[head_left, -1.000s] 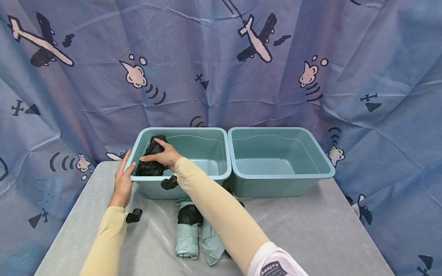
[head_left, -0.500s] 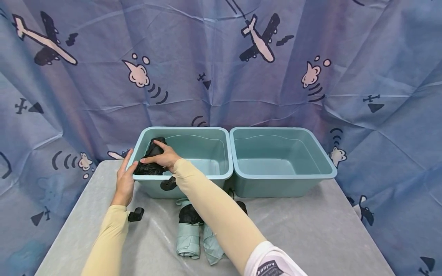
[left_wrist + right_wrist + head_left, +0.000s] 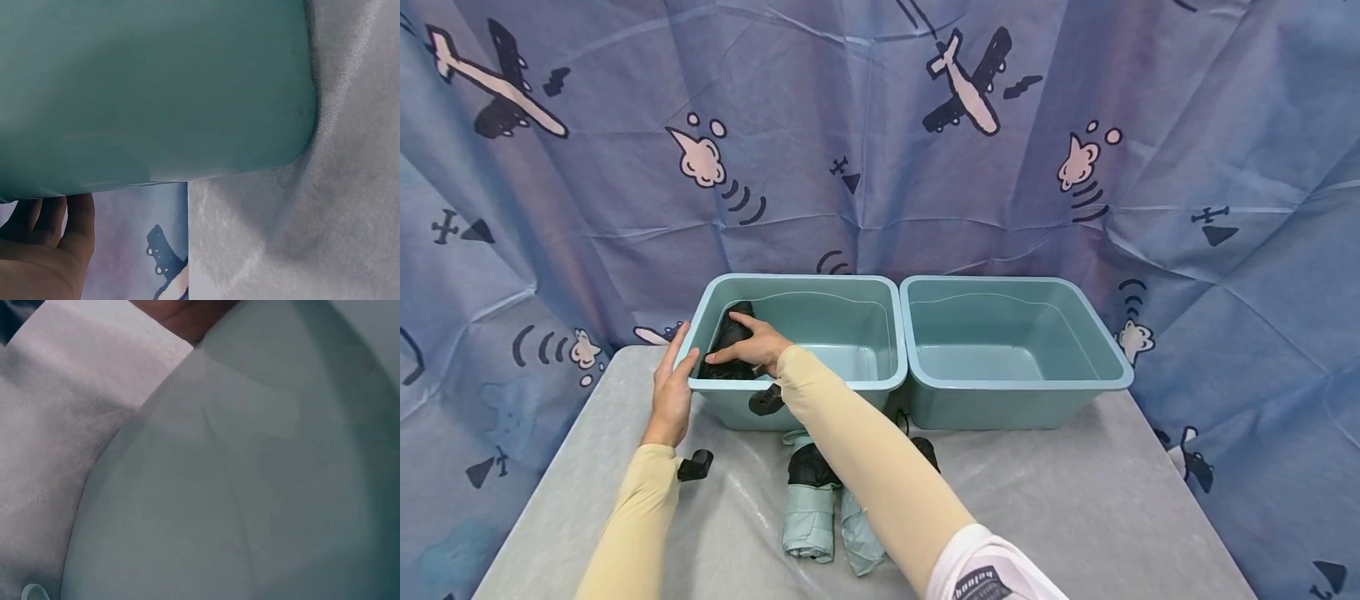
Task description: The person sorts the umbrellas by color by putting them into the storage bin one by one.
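Observation:
My right hand [image 3: 756,346] reaches into the left green tub [image 3: 820,386]. Its thumb and fingers span a black folded umbrella [image 3: 730,333] of crinkled fabric and grip it along the tub's left wall; the palm hides part of it. At the tub's left end rests my left hand [image 3: 670,396], its fingers extended along the outside wall and its thumb near the front corner of the rim. In the left wrist view, the fingers [image 3: 78,225] lie against the tub's side. The right wrist view is mostly filled by the tub's outer wall [image 3: 219,487].
Another green tub [image 3: 1015,384] stands close on the right, with nothing inside. Pale green folded umbrellas [image 3: 808,521] with black parts lie on the grey-covered table [image 3: 1075,517] in front, partly under my right arm. A blue patterned curtain [image 3: 865,167] hangs behind.
The black umbrella has sunk lower in the left tub, with my right hand staying on it. My left hand keeps its place at the tub's end.

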Demonstrator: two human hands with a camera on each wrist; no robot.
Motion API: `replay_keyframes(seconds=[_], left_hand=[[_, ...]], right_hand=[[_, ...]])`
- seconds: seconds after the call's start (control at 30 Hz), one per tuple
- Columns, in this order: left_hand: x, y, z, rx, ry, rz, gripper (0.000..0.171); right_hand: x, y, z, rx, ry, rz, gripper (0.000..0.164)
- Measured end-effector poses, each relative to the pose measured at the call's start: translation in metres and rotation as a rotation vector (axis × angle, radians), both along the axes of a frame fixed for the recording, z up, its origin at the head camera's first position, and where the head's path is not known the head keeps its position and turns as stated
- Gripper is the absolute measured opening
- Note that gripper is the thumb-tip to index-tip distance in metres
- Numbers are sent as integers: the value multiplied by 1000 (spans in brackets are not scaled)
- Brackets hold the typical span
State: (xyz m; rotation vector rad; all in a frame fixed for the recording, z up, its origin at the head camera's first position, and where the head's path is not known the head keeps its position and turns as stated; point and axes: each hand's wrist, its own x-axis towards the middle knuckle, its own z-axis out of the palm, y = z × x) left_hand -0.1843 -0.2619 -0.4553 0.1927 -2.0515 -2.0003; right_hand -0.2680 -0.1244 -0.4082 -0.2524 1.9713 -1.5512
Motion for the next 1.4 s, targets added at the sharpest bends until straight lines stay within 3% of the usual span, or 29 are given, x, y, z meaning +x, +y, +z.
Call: replay_keyframes(seconds=[0.67, 1.1, 1.4], left_hand=[[2, 1, 2, 7, -17, -19, 57], [2, 2, 2, 19, -2, -29, 57], [3, 1, 2, 10, -9, -25, 58]], right_hand=[[-2, -1, -2, 95, 29, 102, 89], [-4, 1, 0, 39, -77, 104, 85], [4, 5, 1, 58, 18, 78, 81]])
